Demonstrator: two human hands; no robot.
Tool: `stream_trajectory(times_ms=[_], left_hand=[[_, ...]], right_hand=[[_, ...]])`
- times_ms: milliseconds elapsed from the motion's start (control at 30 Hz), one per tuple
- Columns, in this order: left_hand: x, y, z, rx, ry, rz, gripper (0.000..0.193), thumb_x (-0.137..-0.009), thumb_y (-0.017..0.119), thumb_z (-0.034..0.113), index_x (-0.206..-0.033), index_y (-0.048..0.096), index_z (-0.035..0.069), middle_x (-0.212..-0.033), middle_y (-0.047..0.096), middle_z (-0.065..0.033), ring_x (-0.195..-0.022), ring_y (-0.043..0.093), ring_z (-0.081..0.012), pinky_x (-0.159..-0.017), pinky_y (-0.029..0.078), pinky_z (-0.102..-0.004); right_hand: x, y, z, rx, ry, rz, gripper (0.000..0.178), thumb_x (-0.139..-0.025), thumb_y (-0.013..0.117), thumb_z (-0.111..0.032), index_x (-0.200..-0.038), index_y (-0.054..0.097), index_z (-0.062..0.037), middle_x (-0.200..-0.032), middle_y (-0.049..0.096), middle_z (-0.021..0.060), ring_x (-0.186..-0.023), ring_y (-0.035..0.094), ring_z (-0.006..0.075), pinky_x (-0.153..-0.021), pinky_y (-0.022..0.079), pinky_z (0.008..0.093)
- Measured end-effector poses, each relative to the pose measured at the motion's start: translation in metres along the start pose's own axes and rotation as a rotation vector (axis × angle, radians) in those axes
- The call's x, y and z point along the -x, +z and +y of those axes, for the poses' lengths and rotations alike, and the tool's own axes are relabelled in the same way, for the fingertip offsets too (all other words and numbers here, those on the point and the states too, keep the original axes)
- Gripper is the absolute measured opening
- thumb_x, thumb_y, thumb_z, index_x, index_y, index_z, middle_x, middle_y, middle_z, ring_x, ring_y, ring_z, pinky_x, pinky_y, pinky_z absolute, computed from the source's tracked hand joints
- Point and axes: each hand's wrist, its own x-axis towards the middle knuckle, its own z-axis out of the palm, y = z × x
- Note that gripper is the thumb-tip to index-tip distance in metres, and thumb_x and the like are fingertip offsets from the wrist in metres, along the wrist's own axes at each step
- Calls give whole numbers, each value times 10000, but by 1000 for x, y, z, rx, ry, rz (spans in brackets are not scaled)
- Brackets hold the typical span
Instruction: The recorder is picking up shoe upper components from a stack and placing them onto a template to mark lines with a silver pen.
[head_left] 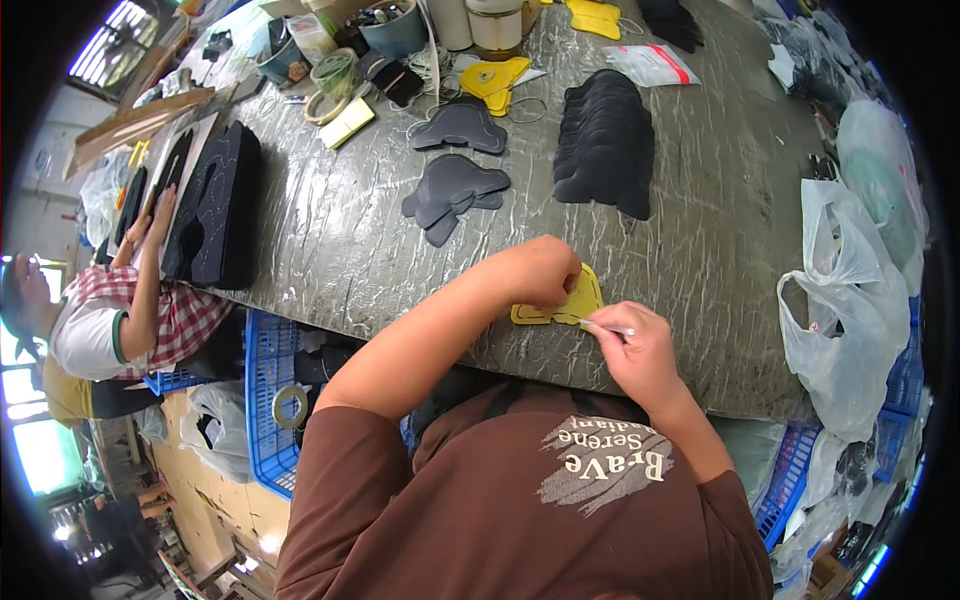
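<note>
From the head camera, your left hand (540, 272) sits curled on top of the yellow cut piece (570, 303), its fingers (565, 283) bent down and pressing the sheet flat against the table (330, 240) near its front edge. Part of the piece is hidden under that hand; what shows pokes out below and to the right of your knuckles.

The piece looks thin, light and flexible, like a flat foam or leather-type pattern part, so I judge it will bend or skid on the smooth table if it is held only at one corner. It is not fragile, but the narrow tabs at its lower edge would probably crease. Flat pressure over the broad middle, as your left hand gives now, or a pinch on a wide edge, suits it best.

Your right hand (640, 350) is closed in a pinch around a slim pale tool (605, 326), pen-like, its tip touching the lower right edge of the yellow piece, just beside your left fingertips. What kind of tool it is I cannot tell.

Beyond your fingers, well apart, lie grey cut pieces (455, 190) and a fanned stack of black pieces (605, 140). Right of your right hand, plastic bags (840, 310) hang at the table edge.
</note>
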Motion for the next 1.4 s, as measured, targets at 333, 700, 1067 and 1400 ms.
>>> stream_trajectory(times_ms=[333,700,1067,1400], left_hand=[[-6,-2,-5,108,-16,33,210,-619,738,91,-805,679,14,-737,677,-121,-697,649,-234,-643,505,-342],[-5,-4,-4,113,-26,-1,191,-623,733,78,-786,671,2,-710,670,-110,-632,641,-199,-597,507,-323],[-7,-2,-5,112,-34,8,227,-616,762,117,-801,682,15,-748,682,-127,-691,650,-235,-633,506,-346],[-6,-4,-5,86,5,26,239,-622,773,138,-809,684,20,-757,682,-135,-698,648,-254,-639,502,-357]], right_hand=[[-15,55,2,-111,-187,0,122,-786,664,-37,-870,589,-85,-763,660,96,-665,633,317,-592,492,391],[-8,52,-7,-198,-62,-44,96,-809,663,-59,-829,568,-54,-725,626,99,-636,613,309,-575,471,383],[-12,54,-6,-296,27,-40,103,-819,668,-42,-840,567,-45,-726,627,119,-624,615,286,-560,465,349],[-15,61,-2,-157,-109,19,132,-798,634,-2,-842,524,-61,-726,606,125,-660,608,332,-574,461,403]])
